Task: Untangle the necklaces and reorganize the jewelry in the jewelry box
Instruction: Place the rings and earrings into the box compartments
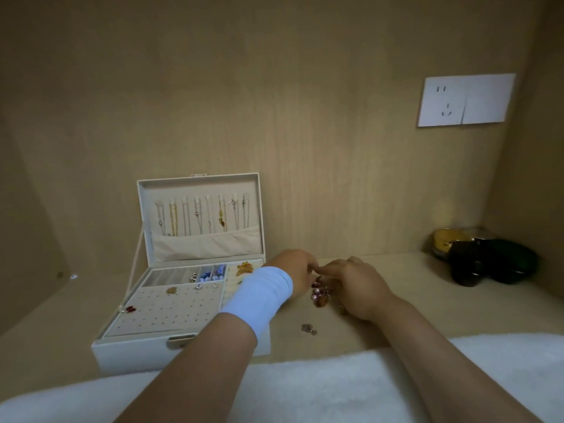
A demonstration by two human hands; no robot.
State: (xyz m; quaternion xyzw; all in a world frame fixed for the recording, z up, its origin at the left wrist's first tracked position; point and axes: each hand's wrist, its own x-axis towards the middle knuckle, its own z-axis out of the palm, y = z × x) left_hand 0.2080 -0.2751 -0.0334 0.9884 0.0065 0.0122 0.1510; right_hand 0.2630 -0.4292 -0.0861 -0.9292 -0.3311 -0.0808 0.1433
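left hand (297, 271) fingers curled | right hand (354, 286) fingertips meeting it

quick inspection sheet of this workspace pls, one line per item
surface: pale wooden shelf, white fluffy cloth along its near edge
job's things: white jewelry box open, necklaces hanging in its lid; beaded cluster on the shelf between the hands; small loose piece nearer the cloth
clutter: dark objects and a yellow container in the right corner
hands: left hand and right hand meet fingertips over the cluster; exact grip unclear
cables: nothing seen
surroundings: wooden back wall, white wall socket upper right
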